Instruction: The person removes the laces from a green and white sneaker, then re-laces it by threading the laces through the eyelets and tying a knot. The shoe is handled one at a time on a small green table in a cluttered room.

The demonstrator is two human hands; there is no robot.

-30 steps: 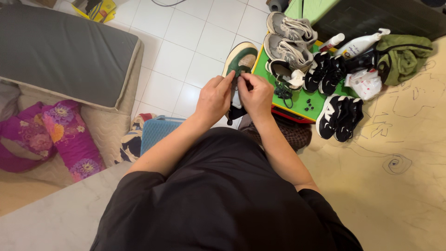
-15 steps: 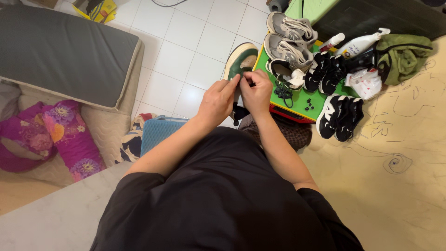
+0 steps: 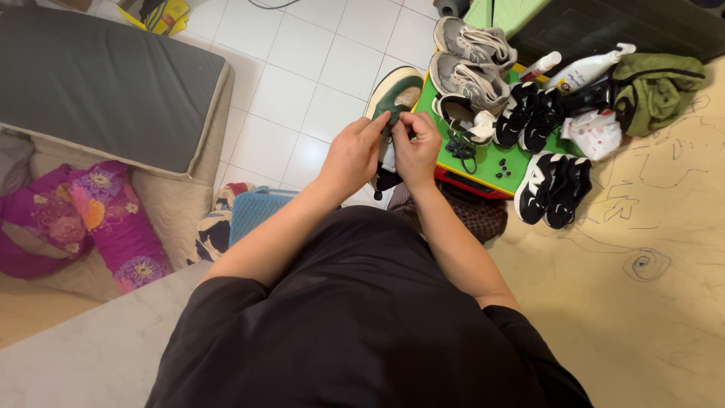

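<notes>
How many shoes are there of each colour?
Green and cream shoe, held in the left hand and right hand: 1
Grey shoes: 2
Black and white shoes: 5
Total: 8 shoes

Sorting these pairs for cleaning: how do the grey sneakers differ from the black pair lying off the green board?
The grey sneakers are grey with pale laces; the black pair is black with white side marks. The grey sneakers rest on the green board, one partly off its far edge; the black pair lies on the beige floor beside it. Both are pairs, side by side, untouched.
</notes>
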